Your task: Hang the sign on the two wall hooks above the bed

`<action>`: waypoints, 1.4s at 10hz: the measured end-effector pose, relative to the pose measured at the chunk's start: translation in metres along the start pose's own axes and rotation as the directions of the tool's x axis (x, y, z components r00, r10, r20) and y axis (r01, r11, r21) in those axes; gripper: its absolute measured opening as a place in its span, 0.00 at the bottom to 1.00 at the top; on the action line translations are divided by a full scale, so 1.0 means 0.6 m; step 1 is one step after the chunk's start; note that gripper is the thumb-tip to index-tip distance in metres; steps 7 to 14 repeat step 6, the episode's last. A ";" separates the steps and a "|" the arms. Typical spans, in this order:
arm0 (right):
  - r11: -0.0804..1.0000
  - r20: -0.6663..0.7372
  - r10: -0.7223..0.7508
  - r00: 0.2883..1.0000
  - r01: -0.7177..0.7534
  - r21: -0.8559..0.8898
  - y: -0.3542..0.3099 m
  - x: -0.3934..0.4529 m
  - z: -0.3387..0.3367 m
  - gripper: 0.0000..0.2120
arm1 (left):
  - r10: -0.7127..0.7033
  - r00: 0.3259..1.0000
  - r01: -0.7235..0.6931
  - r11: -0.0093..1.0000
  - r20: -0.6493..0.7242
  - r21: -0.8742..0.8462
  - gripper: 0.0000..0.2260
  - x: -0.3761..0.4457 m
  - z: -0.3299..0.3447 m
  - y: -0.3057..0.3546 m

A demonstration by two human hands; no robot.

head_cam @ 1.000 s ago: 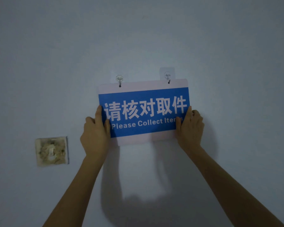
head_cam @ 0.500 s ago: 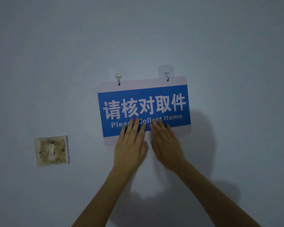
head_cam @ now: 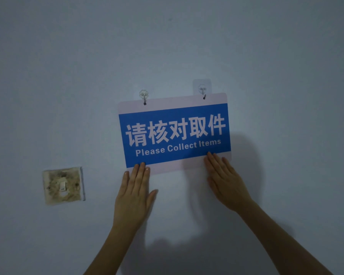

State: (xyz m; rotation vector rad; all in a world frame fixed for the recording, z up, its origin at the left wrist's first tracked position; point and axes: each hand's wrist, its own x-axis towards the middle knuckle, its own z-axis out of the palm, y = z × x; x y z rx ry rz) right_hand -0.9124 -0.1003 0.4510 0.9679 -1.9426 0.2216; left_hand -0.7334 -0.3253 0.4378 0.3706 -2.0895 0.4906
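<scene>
The blue and white sign [head_cam: 175, 133], lettered "Please Collect Items", hangs on the pale wall from two clear adhesive hooks, the left hook [head_cam: 143, 95] and the right hook [head_cam: 202, 89], through holes in its top edge. It sits slightly tilted, right side higher. My left hand [head_cam: 136, 187] lies flat on the wall, fingertips touching the sign's lower left corner. My right hand [head_cam: 224, 179] lies flat too, fingertips on the lower right edge. Neither hand holds anything.
A dirty, worn wall switch plate [head_cam: 64, 185] sits to the lower left of the sign. The hands and arms cast shadows on the wall below and right of the sign. The bed is out of view.
The hands let go of the sign's sides, pressed flat together on its lower middle, then slid apart and down to its bottom corners. The sign stays on the hooks.
</scene>
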 end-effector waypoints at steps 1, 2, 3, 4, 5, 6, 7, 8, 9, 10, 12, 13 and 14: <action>1.000 0.008 0.018 1.000 -0.018 -0.004 0.016 -0.007 0.003 0.27 | 0.004 0.999 -0.003 1.000 -0.040 0.025 0.30 -0.009 0.007 -0.014; 0.998 0.006 0.062 0.998 -0.062 0.007 0.026 -0.013 0.007 0.27 | -0.013 0.997 0.015 0.999 -0.070 0.036 0.29 -0.015 0.006 -0.021; 0.987 0.013 0.157 0.987 -0.158 0.036 0.044 -0.032 0.015 0.27 | -0.051 0.995 0.055 0.997 -0.087 0.046 0.29 -0.026 0.006 -0.030; 0.980 0.065 0.191 0.980 -0.193 0.036 0.055 -0.047 0.011 0.28 | -0.084 0.990 0.088 0.996 -0.118 0.026 0.28 -0.031 0.003 -0.030; 0.990 0.026 0.134 0.991 -0.135 0.036 0.071 -0.050 0.012 0.29 | -0.072 0.982 0.082 0.995 -0.172 0.050 0.28 -0.035 -0.001 -0.025; 0.955 -0.083 0.275 0.958 -0.262 0.142 0.074 -0.054 0.001 0.28 | -0.090 0.970 0.091 0.996 -0.225 -0.008 0.26 -0.057 -0.031 -0.017; 0.955 -0.083 0.275 0.958 -0.262 0.142 0.074 -0.054 0.001 0.28 | -0.090 0.970 0.091 0.996 -0.225 -0.008 0.26 -0.057 -0.031 -0.017; 0.955 -0.083 0.275 0.958 -0.262 0.142 0.074 -0.054 0.001 0.28 | -0.090 0.970 0.091 0.996 -0.225 -0.008 0.26 -0.057 -0.031 -0.017; 0.955 -0.083 0.275 0.958 -0.262 0.142 0.074 -0.054 0.001 0.28 | -0.090 0.970 0.091 0.996 -0.225 -0.008 0.26 -0.057 -0.031 -0.017; 0.955 -0.083 0.275 0.958 -0.262 0.142 0.074 -0.054 0.001 0.28 | -0.090 0.970 0.091 0.996 -0.225 -0.008 0.26 -0.057 -0.031 -0.017; 0.955 -0.083 0.275 0.958 -0.262 0.142 0.074 -0.054 0.001 0.28 | -0.090 0.970 0.091 0.996 -0.225 -0.008 0.26 -0.057 -0.031 -0.017; 0.955 -0.083 0.275 0.958 -0.262 0.142 0.074 -0.054 0.001 0.28 | -0.090 0.970 0.091 0.996 -0.225 -0.008 0.26 -0.057 -0.031 -0.017; 0.955 -0.083 0.275 0.958 -0.262 0.142 0.074 -0.054 0.001 0.28 | -0.090 0.970 0.091 0.996 -0.225 -0.008 0.26 -0.057 -0.031 -0.017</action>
